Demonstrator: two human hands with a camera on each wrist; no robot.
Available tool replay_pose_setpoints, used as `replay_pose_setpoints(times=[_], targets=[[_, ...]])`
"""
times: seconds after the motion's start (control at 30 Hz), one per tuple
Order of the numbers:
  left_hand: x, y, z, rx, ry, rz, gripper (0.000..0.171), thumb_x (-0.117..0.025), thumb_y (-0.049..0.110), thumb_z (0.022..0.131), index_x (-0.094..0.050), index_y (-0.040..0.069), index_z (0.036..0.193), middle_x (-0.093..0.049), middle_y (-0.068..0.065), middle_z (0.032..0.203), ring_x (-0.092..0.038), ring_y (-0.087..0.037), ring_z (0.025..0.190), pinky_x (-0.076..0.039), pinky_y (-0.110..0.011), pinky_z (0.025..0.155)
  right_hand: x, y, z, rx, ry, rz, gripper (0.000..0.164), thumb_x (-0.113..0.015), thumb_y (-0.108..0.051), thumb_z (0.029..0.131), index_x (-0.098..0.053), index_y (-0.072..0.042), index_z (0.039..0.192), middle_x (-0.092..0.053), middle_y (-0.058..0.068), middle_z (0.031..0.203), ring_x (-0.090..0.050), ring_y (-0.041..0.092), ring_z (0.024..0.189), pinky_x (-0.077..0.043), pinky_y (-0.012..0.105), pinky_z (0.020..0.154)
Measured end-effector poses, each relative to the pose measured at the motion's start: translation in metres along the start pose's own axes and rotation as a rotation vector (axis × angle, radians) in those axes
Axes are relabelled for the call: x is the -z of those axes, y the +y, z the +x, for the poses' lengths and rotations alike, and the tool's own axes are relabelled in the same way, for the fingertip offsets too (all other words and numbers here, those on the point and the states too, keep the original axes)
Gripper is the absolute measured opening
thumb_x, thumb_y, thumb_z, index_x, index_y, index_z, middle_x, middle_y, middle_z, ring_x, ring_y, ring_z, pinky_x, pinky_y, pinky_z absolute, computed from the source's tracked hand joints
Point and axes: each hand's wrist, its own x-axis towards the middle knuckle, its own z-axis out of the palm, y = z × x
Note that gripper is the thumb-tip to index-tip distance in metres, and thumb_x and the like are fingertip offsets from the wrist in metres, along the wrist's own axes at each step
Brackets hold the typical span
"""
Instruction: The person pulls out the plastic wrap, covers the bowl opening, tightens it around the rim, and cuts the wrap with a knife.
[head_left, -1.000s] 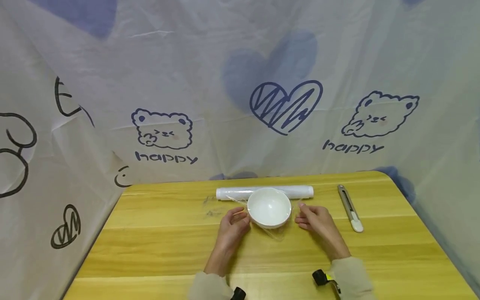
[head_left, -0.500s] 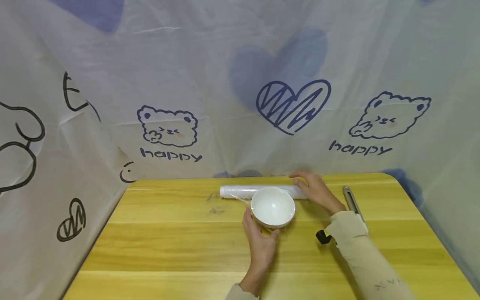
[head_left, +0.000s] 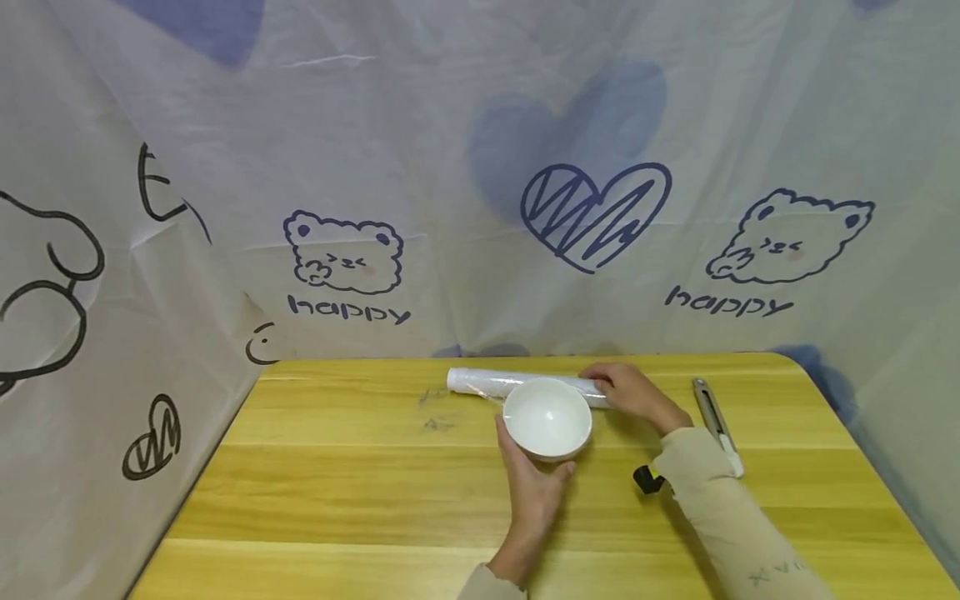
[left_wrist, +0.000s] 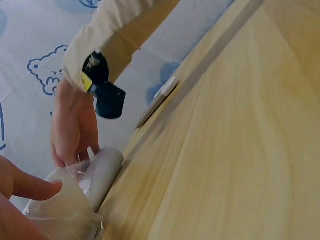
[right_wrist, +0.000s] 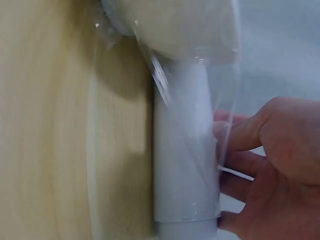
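Note:
A white bowl (head_left: 547, 417) with clear plastic film over it is in front of the roll of plastic wrap (head_left: 487, 382) in the head view. My left hand (head_left: 534, 492) holds the bowl from its near left side, thumb and fingers spread round the wall. The right hand (head_left: 633, 393) grips the right end of the roll, fingers behind it and thumb toward the top. In the right wrist view, loose film (right_wrist: 192, 130) stretches from the bowl down over the roll, beside the right thumb. The left wrist view shows the left thumb (left_wrist: 37, 187) against the film-covered bowl.
A grey and white utility knife (head_left: 716, 425) lies to the right, close to the right sleeve. The wooden table (head_left: 337, 500) ends at a fabric backdrop (head_left: 450, 167) with printed drawings.
The left hand has moved from the bowl's left to its near side. My right hand has gone from beside the bowl to the roll, whose right end has swung toward me.

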Motion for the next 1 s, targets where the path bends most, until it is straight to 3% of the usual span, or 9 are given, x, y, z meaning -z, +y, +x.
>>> replay_pose_setpoints(times=[0.23,0.43,0.63,0.77,0.9,1.0], targets=[[0.014,-0.002,0.008,0.017,-0.022,0.035,0.129,-0.087,-0.005,0.052,-0.005,0.006,0.151,-0.013,-0.024,0.151,-0.022,-0.041,0.136,-0.021,-0.055,0.109,0.0,-0.013,-0.015,-0.064,-0.015,-0.044,0.026,-0.052,-0.007,0.096,-0.065,-0.005,0.119,-0.063,0.016,0.119,-0.057,0.033,0.108,-0.047,0.05,0.089],[0.025,-0.005,0.016,0.056,-0.119,0.067,0.132,-0.086,-0.004,0.049,-0.004,0.01,0.152,-0.015,-0.022,0.149,-0.026,-0.041,0.133,-0.026,-0.055,0.107,-0.001,-0.018,-0.032,-0.096,-0.017,-0.061,0.027,-0.053,-0.008,0.096,-0.064,-0.003,0.12,-0.064,0.015,0.116,-0.06,0.031,0.104,-0.05,0.047,0.085],[0.04,-0.01,0.026,0.068,-0.178,0.065,0.132,-0.084,-0.009,0.043,-0.012,0.009,0.151,-0.022,-0.026,0.14,-0.034,-0.042,0.124,-0.026,-0.054,0.106,-0.005,-0.028,-0.046,-0.147,-0.048,-0.032,0.025,-0.056,-0.008,0.095,-0.063,-0.003,0.119,-0.066,0.015,0.109,-0.062,0.029,0.098,-0.053,0.043,0.081],[0.056,-0.014,0.037,0.079,-0.291,-0.045,0.133,-0.084,-0.013,0.046,-0.006,0.007,0.151,-0.021,-0.028,0.143,-0.031,-0.043,0.129,-0.017,-0.054,0.11,-0.006,-0.039,-0.056,-0.198,-0.07,-0.012,0.024,-0.057,-0.009,0.095,-0.062,-0.004,0.117,-0.066,0.016,0.108,-0.062,0.031,0.099,-0.054,0.042,0.078],[0.07,-0.017,0.048,0.149,-0.429,-0.247,0.128,-0.077,-0.024,0.054,0.002,0.006,0.151,-0.02,-0.024,0.15,-0.023,-0.036,0.138,-0.018,-0.046,0.113,-0.005,-0.05,-0.065,-0.255,-0.096,0.001,0.02,-0.058,-0.01,0.094,-0.06,-0.005,0.114,-0.065,0.015,0.106,-0.062,0.028,0.094,-0.054,0.041,0.074],[0.076,-0.019,0.053,0.207,-0.489,-0.363,0.118,-0.07,-0.029,0.057,-0.004,0.004,0.15,-0.019,-0.02,0.153,-0.018,-0.032,0.141,-0.018,-0.041,0.113,-0.005,-0.056,-0.07,-0.282,-0.114,0.006,0.019,-0.059,-0.01,0.094,-0.058,-0.005,0.112,-0.064,0.015,0.104,-0.062,0.026,0.091,-0.054,0.039,0.07]])
